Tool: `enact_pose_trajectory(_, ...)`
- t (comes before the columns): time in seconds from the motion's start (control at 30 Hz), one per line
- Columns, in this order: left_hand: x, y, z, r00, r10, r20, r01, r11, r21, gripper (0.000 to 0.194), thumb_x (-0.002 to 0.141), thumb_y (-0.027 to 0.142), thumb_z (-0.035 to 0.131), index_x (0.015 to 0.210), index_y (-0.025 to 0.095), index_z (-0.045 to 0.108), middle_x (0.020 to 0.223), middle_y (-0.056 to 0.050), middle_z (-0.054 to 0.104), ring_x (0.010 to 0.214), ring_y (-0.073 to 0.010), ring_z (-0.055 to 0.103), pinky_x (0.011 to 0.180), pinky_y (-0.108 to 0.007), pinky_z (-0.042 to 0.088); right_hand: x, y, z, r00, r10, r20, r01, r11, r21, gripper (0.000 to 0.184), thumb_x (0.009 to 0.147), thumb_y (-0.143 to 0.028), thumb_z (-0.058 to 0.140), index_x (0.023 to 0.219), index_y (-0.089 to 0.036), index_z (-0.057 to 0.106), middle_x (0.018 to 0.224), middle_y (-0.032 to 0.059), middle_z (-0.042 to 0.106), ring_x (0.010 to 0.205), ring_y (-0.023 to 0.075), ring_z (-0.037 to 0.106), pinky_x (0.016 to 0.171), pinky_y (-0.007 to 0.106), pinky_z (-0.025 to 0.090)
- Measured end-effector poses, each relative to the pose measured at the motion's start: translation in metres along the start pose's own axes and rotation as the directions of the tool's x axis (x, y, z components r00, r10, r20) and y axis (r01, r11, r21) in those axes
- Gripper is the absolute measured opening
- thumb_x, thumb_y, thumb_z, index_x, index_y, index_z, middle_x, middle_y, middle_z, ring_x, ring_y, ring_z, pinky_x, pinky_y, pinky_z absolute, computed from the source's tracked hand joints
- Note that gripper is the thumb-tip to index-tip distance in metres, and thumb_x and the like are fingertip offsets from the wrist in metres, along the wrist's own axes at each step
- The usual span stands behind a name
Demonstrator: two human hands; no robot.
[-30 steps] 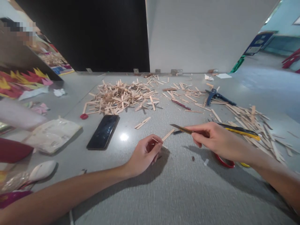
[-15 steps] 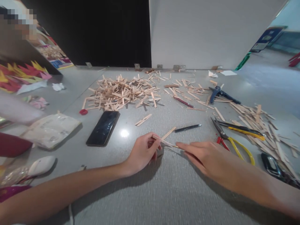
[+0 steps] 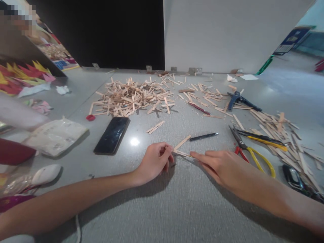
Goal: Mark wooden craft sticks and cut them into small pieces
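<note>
Grey tabletop [image 3: 121, 216] spreads beneath; left hand [image 3: 155, 161] pinches a wooden stick [image 3: 180, 153] between both hands, right hand [image 3: 219, 165] meeting its end, grip unreadable; apparently shaping work, calling for steadiness; beyond, a stick heap [image 3: 131, 97].

bare hands [image 3: 154, 161], bare wrists [image 3: 133, 179], uncovered forearms [image 3: 86, 196]

A: Left side of the grey, streaked tabletop [image 3: 101, 209]?
B: Black rectangular smartphone [image 3: 111, 135], glossy face up, aslant. Further left, a pale translucent plastic packet [image 3: 59, 136]; below it, a rounded white mouse-shaped object [image 3: 47, 174].
A: Beyond the packet?
B: Crumpled white paper wad [image 3: 62, 89], near pointed red-and-yellow paper pieces [image 3: 26, 76].
A: Back?
B: Flat black panel [image 3: 101, 33] beside a flat pale-grey panel [image 3: 227, 33], both upright.
</note>
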State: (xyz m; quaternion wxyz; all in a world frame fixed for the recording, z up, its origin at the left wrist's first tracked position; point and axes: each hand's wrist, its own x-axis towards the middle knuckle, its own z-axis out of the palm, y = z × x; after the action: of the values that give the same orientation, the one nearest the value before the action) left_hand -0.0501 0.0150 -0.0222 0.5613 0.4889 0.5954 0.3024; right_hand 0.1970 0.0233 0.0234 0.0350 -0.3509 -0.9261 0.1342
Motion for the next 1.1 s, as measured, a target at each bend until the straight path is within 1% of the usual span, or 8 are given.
enact_pose_trajectory(0.1,0.0017,0.0022,-0.0003,0.999,-0.035,0.029,0.035,0.999,0.006,0.032,0.103,0.025,0.057,0.072,0.019,0.062,0.055,0.005,0.063,0.028,-0.0066,0.045,0.027,-0.015,0.032,0.0022,-0.0003,-0.0015,0.997,0.003,0.077,-0.001,1.000,-0.021,0.050,0.100,-0.006,0.054,0.146,-0.018,0.069,0.088,0.0062,0.080,0.070,0.0206,0.074,0.059,0.029,0.043)
enact_pose_trajectory(0.2,0.0030,0.0050,-0.0014,0.998,-0.051,0.047,0.049,0.998,0.046,0.031,0.103,0.024,0.060,0.072,0.019,0.061,0.050,0.008,0.058,0.027,-0.0063,0.043,0.028,-0.015,0.033,0.0041,-0.0016,-0.0041,0.996,0.006,0.093,-0.005,1.000,-0.009,0.048,0.100,-0.006,0.054,0.143,-0.019,0.071,0.088,0.0058,0.080,0.071,0.0200,0.074,0.060,0.029,0.042)
enact_pose_trajectory(0.43,0.0025,0.0039,-0.0037,0.995,-0.044,0.085,0.039,0.997,0.067,0.040,0.107,0.022,0.054,0.068,0.019,0.060,0.041,0.009,0.052,0.024,-0.0052,0.039,0.028,-0.013,0.032,0.0014,-0.0002,-0.0015,0.996,-0.025,0.085,0.029,0.998,-0.052,0.055,0.098,-0.003,0.046,0.146,-0.019,0.068,0.083,0.0047,0.077,0.066,0.0184,0.070,0.058,0.029,0.039)
enact_pose_trajectory(0.57,0.0027,0.0020,-0.0030,0.997,-0.017,0.079,0.012,0.998,0.056,0.038,0.105,0.023,0.058,0.067,0.019,0.060,0.043,0.009,0.054,0.024,-0.0052,0.039,0.027,-0.013,0.031,-0.0003,0.0029,0.0030,0.996,-0.017,0.086,0.021,0.999,-0.050,0.057,0.098,-0.005,0.044,0.148,-0.021,0.066,0.083,0.0050,0.076,0.067,0.0190,0.070,0.058,0.029,0.039)
enact_pose_trajectory(0.67,0.0025,0.0024,-0.0024,0.998,-0.012,0.066,0.008,0.998,0.059,0.036,0.104,0.022,0.059,0.068,0.019,0.060,0.044,0.009,0.054,0.024,-0.0057,0.040,0.028,-0.014,0.032,-0.0004,0.0028,0.0023,0.996,-0.013,0.084,0.014,1.000,-0.020,0.056,0.099,-0.007,0.045,0.148,-0.022,0.066,0.082,0.0045,0.076,0.065,0.0182,0.069,0.057,0.029,0.039)
enact_pose_trajectory(0.87,0.0018,0.0042,-0.0032,0.997,-0.025,0.074,0.018,0.996,0.090,0.035,0.105,0.021,0.055,0.070,0.019,0.061,0.044,0.008,0.054,0.024,-0.0068,0.040,0.028,-0.016,0.032,-0.0016,-0.0002,-0.0058,0.996,0.021,0.084,-0.026,0.998,0.054,0.046,0.104,-0.010,0.045,0.140,-0.024,0.071,0.084,0.0047,0.077,0.067,0.0186,0.071,0.058,0.028,0.041)
enact_pose_trajectory(0.97,0.0013,0.0056,-0.0030,0.997,-0.041,0.066,0.035,0.995,0.092,0.036,0.105,0.020,0.055,0.070,0.019,0.060,0.045,0.008,0.054,0.025,-0.0068,0.040,0.028,-0.016,0.033,-0.0008,0.0007,-0.0058,0.994,0.027,0.105,-0.030,0.999,0.023,0.050,0.103,-0.007,0.045,0.142,-0.024,0.070,0.085,0.0044,0.077,0.069,0.0185,0.072,0.059,0.027,0.042)
enact_pose_trajectory(1.1,-0.0003,0.0076,-0.0025,0.997,-0.050,0.062,0.046,0.996,0.078,0.035,0.105,0.021,0.057,0.071,0.019,0.061,0.047,0.008,0.055,0.027,-0.0067,0.042,0.028,-0.015,0.034,0.0021,0.0025,-0.0027,0.990,-0.024,0.136,0.035,0.996,-0.077,0.062,0.094,0.002,0.050,0.148,-0.023,0.067,0.084,0.0038,0.076,0.066,0.0166,0.069,0.058,0.027,0.039)
